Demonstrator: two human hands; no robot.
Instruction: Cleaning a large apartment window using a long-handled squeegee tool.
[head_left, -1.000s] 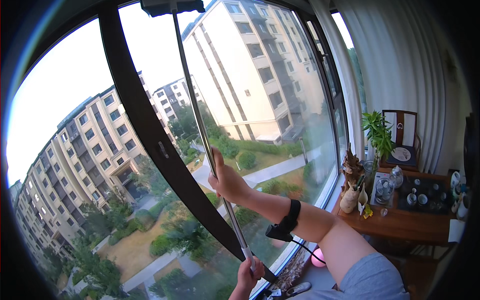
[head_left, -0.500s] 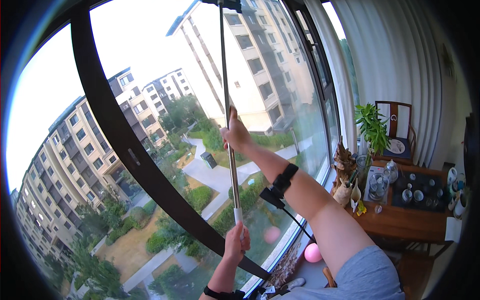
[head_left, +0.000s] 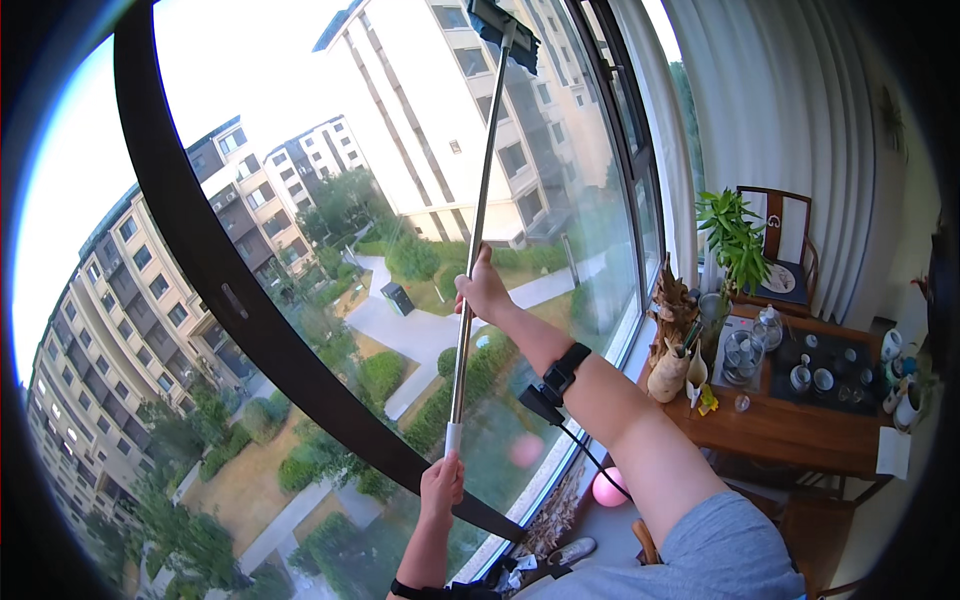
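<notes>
My right hand (head_left: 486, 290) wraps around the silver pole of a long-handled window mop (head_left: 485, 180), about midway up. Lower down, my left hand (head_left: 441, 486) grips the handle end, just below a white sleeve. The pole leans to the right toward its top. There the flat mop head (head_left: 505, 36), pale with a dark teal fringed pad, is over the upper part of the large window pane (head_left: 400, 270); whether it touches the glass I cannot tell. A black band with a small device (head_left: 560, 378) sits around my right forearm.
A dark window frame bar (head_left: 230, 290) slants across on the left. At right stands a wooden table (head_left: 780, 430) with glassware, a tea tray and vases, beside a green plant (head_left: 733, 235) and a wooden chair (head_left: 785, 230). A pink ball (head_left: 609, 488) lies below my right arm.
The mop head has come down and to the right, so more of it shows. The pole now tilts rightward instead of slightly left. Both hands keep their grip.
</notes>
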